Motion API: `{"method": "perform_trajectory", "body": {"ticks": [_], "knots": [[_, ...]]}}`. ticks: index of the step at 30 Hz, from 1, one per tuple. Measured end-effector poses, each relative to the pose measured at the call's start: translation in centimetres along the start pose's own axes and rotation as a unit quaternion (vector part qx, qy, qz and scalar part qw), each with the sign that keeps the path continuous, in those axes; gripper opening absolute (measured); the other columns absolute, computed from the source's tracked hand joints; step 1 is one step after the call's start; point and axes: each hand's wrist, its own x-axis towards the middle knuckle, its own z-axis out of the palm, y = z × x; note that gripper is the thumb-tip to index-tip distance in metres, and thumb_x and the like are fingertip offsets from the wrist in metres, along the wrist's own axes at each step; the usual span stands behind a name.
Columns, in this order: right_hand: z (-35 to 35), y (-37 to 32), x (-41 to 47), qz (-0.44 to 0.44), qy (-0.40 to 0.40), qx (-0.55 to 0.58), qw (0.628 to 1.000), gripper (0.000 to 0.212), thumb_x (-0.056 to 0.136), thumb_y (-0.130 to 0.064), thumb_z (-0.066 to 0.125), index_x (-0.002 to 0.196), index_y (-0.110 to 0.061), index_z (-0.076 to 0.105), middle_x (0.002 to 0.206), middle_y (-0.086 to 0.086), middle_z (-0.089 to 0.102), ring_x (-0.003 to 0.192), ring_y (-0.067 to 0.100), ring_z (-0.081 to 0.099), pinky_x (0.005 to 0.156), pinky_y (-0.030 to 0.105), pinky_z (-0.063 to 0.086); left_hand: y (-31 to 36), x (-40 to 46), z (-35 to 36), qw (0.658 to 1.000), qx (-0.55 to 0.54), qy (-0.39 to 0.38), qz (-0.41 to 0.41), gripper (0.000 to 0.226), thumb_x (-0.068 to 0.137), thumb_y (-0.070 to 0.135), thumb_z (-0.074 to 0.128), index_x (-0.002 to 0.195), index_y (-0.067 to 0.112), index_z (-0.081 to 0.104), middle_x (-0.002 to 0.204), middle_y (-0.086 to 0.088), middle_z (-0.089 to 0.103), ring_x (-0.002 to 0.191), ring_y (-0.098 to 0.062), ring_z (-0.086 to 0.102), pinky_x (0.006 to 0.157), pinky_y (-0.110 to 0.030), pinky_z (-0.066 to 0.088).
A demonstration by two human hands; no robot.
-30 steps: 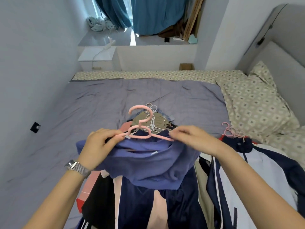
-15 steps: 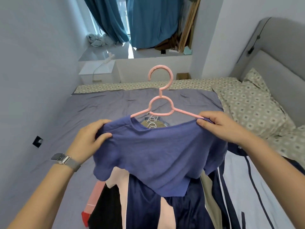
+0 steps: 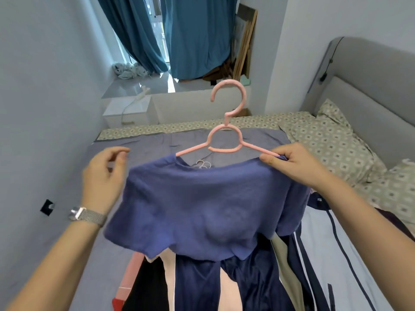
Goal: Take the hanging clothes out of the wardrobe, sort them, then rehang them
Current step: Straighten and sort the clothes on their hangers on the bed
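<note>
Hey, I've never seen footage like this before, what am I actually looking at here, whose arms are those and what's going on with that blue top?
There is no machine here. A person wears a camera on the head, looking forward and down, so the two arms coming in from the bottom are that person's own.

The right hand pinches one shoulder of a blue T-shirt together with the arm of a pink hanger, holding both up over a bed. The left hand, with a watch on its wrist, is beside the shirt's other shoulder with fingers loosely curled, and its grip is on nothing.

Below the shirt, a pile of clothes lies on the grey bedspread, in navy, black, pale pink and white. A few more hanger hooks peek out behind the shirt's collar. Patterned pillows lie to the right and blue curtains hang at the far end.
</note>
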Motion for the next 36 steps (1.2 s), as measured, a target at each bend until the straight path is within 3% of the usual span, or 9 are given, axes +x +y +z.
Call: {"method": "perform_trajectory", "body": {"ticks": [3,5,8,11,17,22,28,33,36], "knots": [[0.0,0.1,0.0,-0.004,-0.005,-0.008,1.000,0.055,0.078,-0.062,0.056,0.064,-0.009,0.061,0.054,-0.002,0.034,0.055,0.009,0.032,0.055,0.032,0.027,2.5,-3.7,2.4,0.997,0.029,-0.052,0.056,0.046,0.081,0.050,0.046,0.113,0.019,0.058,0.109,0.006,0.060,0.098,-0.014,0.053,0.085,-0.028,0.041],[-0.1,0.2,0.0,0.001,0.000,-0.011,1.000,0.052,0.080,-0.057,0.062,0.063,-0.008,0.061,0.053,0.000,0.035,0.054,0.011,0.034,0.055,0.032,0.028,2.7,-5.1,3.5,0.981,0.128,-0.075,0.129,0.041,0.085,0.048,0.042,0.109,0.018,0.057,0.098,0.003,0.061,0.089,-0.022,0.053,0.075,-0.036,0.041],[-0.1,-0.1,0.0,0.003,0.016,-0.054,0.998,0.036,0.077,-0.052,0.066,0.066,-0.017,0.064,0.053,-0.005,0.049,0.056,0.015,0.046,0.058,0.035,0.038,3.1,-4.8,3.7,0.984,0.134,-0.098,0.065,0.036,0.088,0.048,0.031,0.094,0.025,0.058,0.083,0.001,0.064,0.078,-0.027,0.057,0.063,-0.034,0.040],[-0.5,0.1,0.0,-0.016,0.015,-0.021,1.000,0.011,0.078,-0.037,0.074,0.081,-0.031,0.065,0.076,-0.013,0.066,0.075,0.005,0.059,0.071,0.029,0.046,2.9,-4.1,3.3,0.992,0.075,-0.103,0.016,0.027,0.085,0.043,0.035,0.090,0.032,0.059,0.085,0.004,0.066,0.082,-0.024,0.059,0.069,-0.036,0.044],[-2.0,1.1,-0.4,-0.033,-0.033,-0.020,0.999,0.029,0.099,-0.036,0.039,0.115,-0.027,0.061,0.109,-0.018,0.062,0.105,0.010,0.054,0.095,0.027,0.039,3.2,-3.1,2.0,0.994,0.018,-0.102,0.023,0.021,0.096,0.015,0.048,0.097,0.022,0.068,0.089,0.007,0.069,0.087,-0.010,0.059,0.071,-0.015,0.036],[-0.3,-0.7,0.0,-0.074,0.010,-0.051,0.996,0.019,0.099,-0.028,0.045,0.094,-0.026,0.063,0.067,-0.010,0.055,0.067,0.003,0.051,0.061,0.017,0.036,4.7,-3.3,3.2,0.992,0.014,-0.108,0.070,0.032,0.087,0.026,0.041,0.094,0.016,0.071,0.083,0.006,0.069,0.080,-0.002,0.055,0.069,0.000,0.034],[-1.0,0.0,0.3,-0.063,0.074,-0.038,0.995,0.019,0.097,-0.025,0.042,0.085,-0.024,0.057,0.061,-0.015,0.050,0.061,-0.003,0.046,0.058,0.010,0.033,4.4,-1.4,1.2,0.997,0.034,-0.026,0.066,0.031,0.089,0.027,0.036,0.081,0.011,0.061,0.070,-0.004,0.058,0.066,-0.012,0.046,0.060,-0.024,0.029],[-1.9,-0.8,1.9,-0.082,0.068,-0.059,0.993,0.023,0.094,-0.028,0.036,0.078,-0.024,0.052,0.065,-0.011,0.048,0.066,0.002,0.044,0.066,0.017,0.032,3.6,0.1,0.2,0.936,-0.007,-0.351,0.029,0.029,0.094,0.038,0.043,0.084,0.026,0.068,0.083,0.006,0.069,0.078,-0.006,0.059,0.077,-0.024,0.045],[-0.8,-1.3,4.0,-0.083,0.069,-0.033,0.994,0.035,0.092,-0.033,0.037,0.063,-0.017,0.049,0.059,-0.007,0.045,0.061,0.007,0.040,0.063,0.025,0.029,3.6,0.8,2.0,0.943,-0.077,-0.324,0.011,0.023,0.097,0.024,0.043,0.107,0.034,0.061,0.107,0.022,0.066,0.094,0.002,0.062,0.080,-0.015,0.048]]}}
